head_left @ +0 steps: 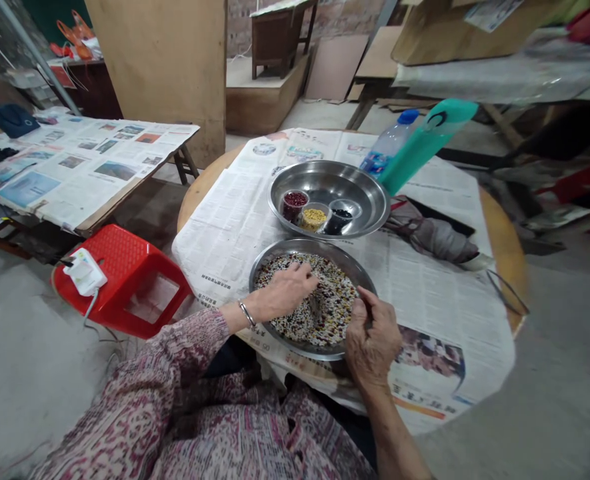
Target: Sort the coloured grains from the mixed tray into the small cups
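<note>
A wide metal bowl [363, 263] stands near the table's front edge. In it lies a layer of mixed grains [332, 293]: white, yellow, dark red and black. My left hand [291, 290], a bangle on its wrist, is over the left part of the grains with its fingers bent and drawn in. Its fingertips are hidden, so what they pinch does not show. My right hand [373, 333] grips the bowl's right rim between thumb and fingers. Behind is a second metal bowl [362, 200] with a cup of red beans [295, 203], a cup of yellow grains [315, 217] and a cup of black beans [339, 219].
Newspaper [219, 227] covers the round table [507, 253]. A water bottle [387, 143], a green folding fan-like object [427, 143] and a grey folded umbrella [432, 237] lie beyond the bowls. A red stool [119, 273] with a power strip [85, 272] stands left.
</note>
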Motion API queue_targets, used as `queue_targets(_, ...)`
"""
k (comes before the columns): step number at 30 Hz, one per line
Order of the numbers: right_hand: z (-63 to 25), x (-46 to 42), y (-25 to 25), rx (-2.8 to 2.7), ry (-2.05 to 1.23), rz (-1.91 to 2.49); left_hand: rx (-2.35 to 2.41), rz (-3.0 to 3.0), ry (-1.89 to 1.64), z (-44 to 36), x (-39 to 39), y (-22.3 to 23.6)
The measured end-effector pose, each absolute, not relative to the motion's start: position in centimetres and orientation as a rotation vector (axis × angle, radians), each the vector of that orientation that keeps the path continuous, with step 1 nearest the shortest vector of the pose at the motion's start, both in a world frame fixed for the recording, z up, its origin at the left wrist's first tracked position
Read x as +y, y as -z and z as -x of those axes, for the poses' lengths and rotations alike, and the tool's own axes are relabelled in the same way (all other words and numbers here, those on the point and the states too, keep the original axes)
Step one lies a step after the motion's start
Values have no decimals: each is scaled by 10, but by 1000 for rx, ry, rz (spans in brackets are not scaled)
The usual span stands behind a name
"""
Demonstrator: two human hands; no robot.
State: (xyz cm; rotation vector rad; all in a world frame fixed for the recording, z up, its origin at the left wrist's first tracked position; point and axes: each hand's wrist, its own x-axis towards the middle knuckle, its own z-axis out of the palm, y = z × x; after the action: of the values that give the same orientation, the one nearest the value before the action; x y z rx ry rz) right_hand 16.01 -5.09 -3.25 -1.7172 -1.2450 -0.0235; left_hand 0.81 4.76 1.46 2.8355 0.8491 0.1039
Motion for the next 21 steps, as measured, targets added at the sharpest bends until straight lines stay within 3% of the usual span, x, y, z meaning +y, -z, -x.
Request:
queue_targets(7, -163, -42, 34, -1699, 200, 1942, 1076, -2743, -284, 37, 27, -11)
queue_targets(10, -159, -37, 34, -1857, 164, 2004, 1046, -2600, -615, 48, 13, 3)
queue_targets(15, -132, -41, 28, -2024, -179, 1693, 963, -2240, -1323, 48, 2, 29)
queue_targets(21, -104, -30, 22, -2362, -245, 1351, 1022, -2205, -1342, 50, 0, 36)
